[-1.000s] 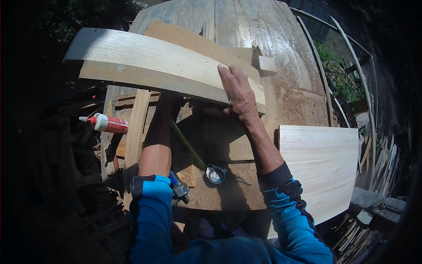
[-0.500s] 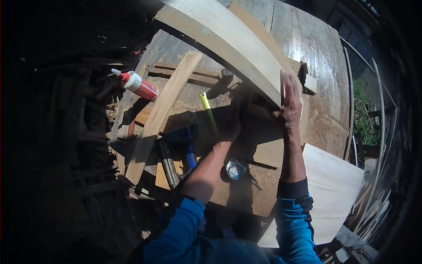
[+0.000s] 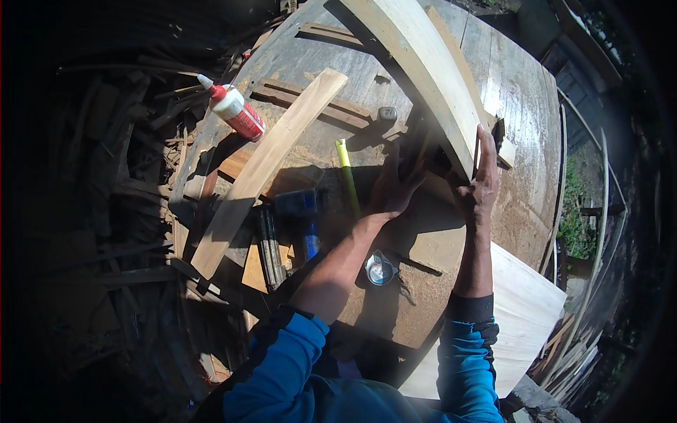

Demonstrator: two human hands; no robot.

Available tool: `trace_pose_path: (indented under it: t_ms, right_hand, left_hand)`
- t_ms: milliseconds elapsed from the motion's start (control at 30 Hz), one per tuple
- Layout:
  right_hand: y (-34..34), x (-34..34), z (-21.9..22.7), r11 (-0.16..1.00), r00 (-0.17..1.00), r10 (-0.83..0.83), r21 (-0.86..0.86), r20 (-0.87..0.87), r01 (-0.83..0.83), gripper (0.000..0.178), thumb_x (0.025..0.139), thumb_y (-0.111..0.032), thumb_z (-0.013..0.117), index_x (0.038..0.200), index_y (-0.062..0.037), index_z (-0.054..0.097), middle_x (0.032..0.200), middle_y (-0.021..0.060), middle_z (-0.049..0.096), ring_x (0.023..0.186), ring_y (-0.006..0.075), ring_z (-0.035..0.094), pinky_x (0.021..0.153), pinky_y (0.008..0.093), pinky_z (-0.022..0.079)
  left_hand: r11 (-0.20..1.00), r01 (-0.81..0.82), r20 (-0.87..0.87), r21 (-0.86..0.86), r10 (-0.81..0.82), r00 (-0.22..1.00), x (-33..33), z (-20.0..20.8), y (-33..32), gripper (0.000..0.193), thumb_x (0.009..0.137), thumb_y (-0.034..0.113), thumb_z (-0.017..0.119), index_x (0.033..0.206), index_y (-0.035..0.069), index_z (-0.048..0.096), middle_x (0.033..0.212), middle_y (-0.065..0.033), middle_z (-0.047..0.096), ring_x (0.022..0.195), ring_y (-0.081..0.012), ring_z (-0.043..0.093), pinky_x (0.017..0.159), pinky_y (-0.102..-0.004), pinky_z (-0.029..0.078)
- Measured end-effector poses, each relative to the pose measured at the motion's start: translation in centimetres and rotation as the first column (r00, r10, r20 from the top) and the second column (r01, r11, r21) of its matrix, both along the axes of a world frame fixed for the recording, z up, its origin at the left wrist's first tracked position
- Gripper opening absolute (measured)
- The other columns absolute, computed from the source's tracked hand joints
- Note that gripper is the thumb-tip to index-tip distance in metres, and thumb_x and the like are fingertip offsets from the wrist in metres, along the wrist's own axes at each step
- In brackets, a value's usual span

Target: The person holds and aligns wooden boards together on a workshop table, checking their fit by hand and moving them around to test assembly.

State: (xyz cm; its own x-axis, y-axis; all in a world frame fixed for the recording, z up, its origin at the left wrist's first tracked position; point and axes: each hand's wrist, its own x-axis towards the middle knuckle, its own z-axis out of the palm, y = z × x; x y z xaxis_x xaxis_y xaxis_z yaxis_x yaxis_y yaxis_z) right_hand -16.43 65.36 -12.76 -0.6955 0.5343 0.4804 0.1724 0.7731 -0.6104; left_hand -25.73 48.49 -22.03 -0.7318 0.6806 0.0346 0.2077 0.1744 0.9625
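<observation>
A long pale wooden board, bowed in this view, stands on edge and runs from the far side of the table towards me. My right hand holds its near end, thumb on the near side and fingers along the right face. In the shadow left of that end is my left hand, thumb and fingers apart; contact with the board cannot be made out. A yellow tape-like strip lies left of this hand. Nearer me rests a small round, clear-cased object.
A glue bottle with a red cap stands on the left of the worktable. A loose wooden slat lies beside it, above a blue and black tool. A pale panel leans at the right. Scrap wood crowds the left.
The board's far end has swung to the right and its near end has shifted slightly right, with my right hand on it. My left hand has moved a little right and its fingers have spread.
</observation>
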Motion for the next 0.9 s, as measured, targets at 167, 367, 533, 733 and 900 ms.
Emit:
trace_pose_path:
  t_ms: [167, 367, 533, 733, 900]
  right_hand:
    - [0.1, 0.2, -0.1, 1.000, 1.000, 0.000, 0.001, -0.011, 0.000, 0.109, 0.066, -0.068, 0.076, 0.156, -0.0155, 0.046, 0.155, 0.0179, 0.050, 0.147, 0.0382, 0.044, 0.120, 0.0479, 0.040]
    - [-0.2, 0.3, 0.3, 0.999, 1.000, -0.008, -0.038, 0.017, 0.008, 0.095, 0.067, -0.020, 0.084, 0.154, -0.0138, 0.046, 0.153, 0.0248, 0.047, 0.142, 0.0439, 0.045, 0.116, 0.0484, 0.043]
    - [-0.4, 0.1, 0.3, 0.997, 0.999, 0.008, -0.070, -0.031, -0.011, 0.120, 0.045, 0.003, 0.088, 0.155, -0.0171, 0.044, 0.152, 0.0208, 0.048, 0.141, 0.0432, 0.045, 0.115, 0.0463, 0.045]
    - [0.3, 0.1, -0.7, 1.000, 1.000, -0.017, -0.017, -0.009, 0.017, 0.098, 0.067, -0.029, 0.080, 0.157, -0.0234, 0.042, 0.155, 0.0212, 0.047, 0.142, 0.0435, 0.047, 0.113, 0.0485, 0.048]
    - [0.3, 0.1, -0.8, 0.999, 1.000, -0.011, -0.031, 0.024, 0.012, 0.088, 0.078, -0.019, 0.077, 0.158, -0.0262, 0.041, 0.156, 0.0201, 0.047, 0.142, 0.0426, 0.048, 0.111, 0.0479, 0.050]
  left_hand:
    - [0.972, -0.017, 0.021, -0.235, 0.022, 1.000, -0.3, 1.4, 3.0, 0.067, 0.104, 0.046, 0.055, 0.158, 0.009, 0.040, 0.161, -0.0272, 0.038, 0.141, -0.0451, 0.046, 0.116, -0.0509, 0.038]
    - [0.969, -0.062, -0.327, -0.237, -0.020, 0.945, -0.4, 2.9, 2.7, 0.033, 0.108, 0.029, 0.048, 0.139, 0.020, 0.055, 0.139, -0.0239, 0.057, 0.129, -0.0414, 0.057, 0.098, -0.0508, 0.051]
    - [0.899, -0.414, 0.566, -0.140, 0.416, 0.712, -5.5, -0.1, 3.2, 0.035, 0.106, 0.029, 0.052, 0.129, 0.003, 0.049, 0.122, -0.0252, 0.064, 0.103, -0.0382, 0.069, 0.089, -0.0464, 0.055]
    - [0.949, -0.169, -0.225, -0.266, 0.110, 0.968, -13.4, -5.0, 4.9, 0.033, 0.101, 0.021, 0.056, 0.126, 0.001, 0.048, 0.104, -0.0214, 0.071, 0.092, -0.0377, 0.072, 0.085, -0.0460, 0.059]
    - [0.933, -0.039, -0.233, -0.357, -0.049, 0.971, -16.0, -3.2, 4.8, 0.036, 0.101, 0.023, 0.056, 0.128, 0.001, 0.048, 0.107, -0.0210, 0.069, 0.096, -0.0370, 0.070, 0.087, -0.0458, 0.057]
